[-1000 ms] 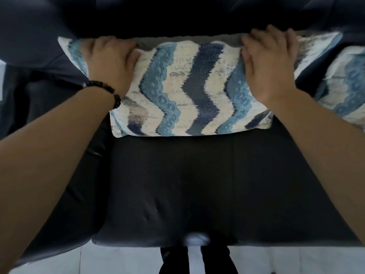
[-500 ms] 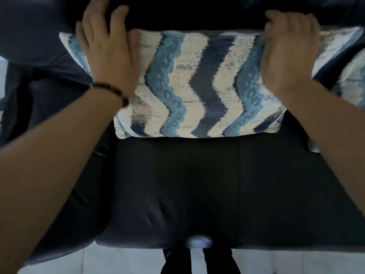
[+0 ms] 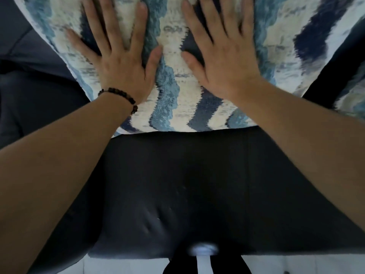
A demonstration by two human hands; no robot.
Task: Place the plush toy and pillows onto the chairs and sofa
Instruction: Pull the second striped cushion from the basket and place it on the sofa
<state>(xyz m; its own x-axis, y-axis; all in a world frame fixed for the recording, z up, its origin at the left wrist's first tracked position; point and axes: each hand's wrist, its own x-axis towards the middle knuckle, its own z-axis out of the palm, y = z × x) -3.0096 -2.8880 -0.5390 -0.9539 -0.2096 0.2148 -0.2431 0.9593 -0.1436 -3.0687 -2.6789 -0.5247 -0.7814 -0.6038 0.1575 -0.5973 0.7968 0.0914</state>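
Both hands flat, fingers spread, no grip: left hand (image 3: 120,62) & right hand (image 3: 221,62) press pillow (image 3: 171,99), long axis left-right, against sofa (image 3: 177,184) back.

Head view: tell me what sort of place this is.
Probably a home living room. A dark leather-like sofa stands on a pale tiled floor, and both open hands, left hand and right hand, press a blue-and-cream zigzag pillow against it. A second matching pillow sits at the right edge.

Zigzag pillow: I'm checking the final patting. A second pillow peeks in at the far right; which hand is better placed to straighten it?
Probably the right hand: it lies flat on the zigzag pillow, nearer the second pillow.
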